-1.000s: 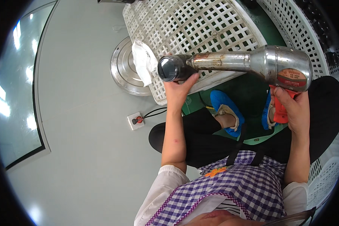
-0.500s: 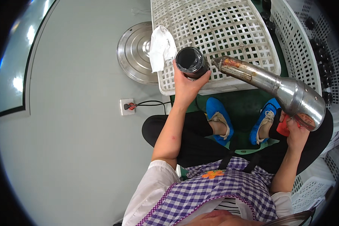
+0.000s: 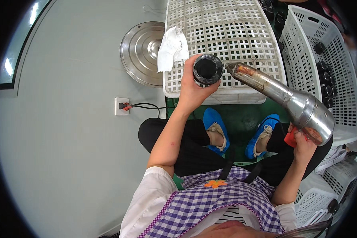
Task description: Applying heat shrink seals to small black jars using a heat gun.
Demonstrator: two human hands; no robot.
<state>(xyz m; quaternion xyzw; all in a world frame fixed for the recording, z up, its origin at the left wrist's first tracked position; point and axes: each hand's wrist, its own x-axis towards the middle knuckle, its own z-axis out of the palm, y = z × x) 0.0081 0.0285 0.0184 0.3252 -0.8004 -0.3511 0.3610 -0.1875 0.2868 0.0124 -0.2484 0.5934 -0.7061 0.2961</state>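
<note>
My left hand [image 3: 190, 89] is wrapped around a dark jar with a black top [image 3: 208, 69], with what looks like clear film at its rim. It is held above the near edge of an upturned white plastic crate [image 3: 226, 43], its round top facing up at me. In my right hand [image 3: 303, 148] is the red handle of a metal heat gun [image 3: 301, 105]. The heat gun's narrow, scorched nozzle points left at the jar's side, a small gap away. My fingers partly hide the jar's body and the handle.
A crumpled white cloth [image 3: 173, 49] lies on the crate's left edge, beside a round metal lid [image 3: 141, 53]. Black cords run from a wall socket [image 3: 122, 106]. At the right stands a white basket [image 3: 313, 59] with several dark jars [image 3: 326, 79].
The jar has turned in my left hand, so its top now faces me more squarely. The heat gun's nozzle stays close beside it. The whole view has shifted slightly.
</note>
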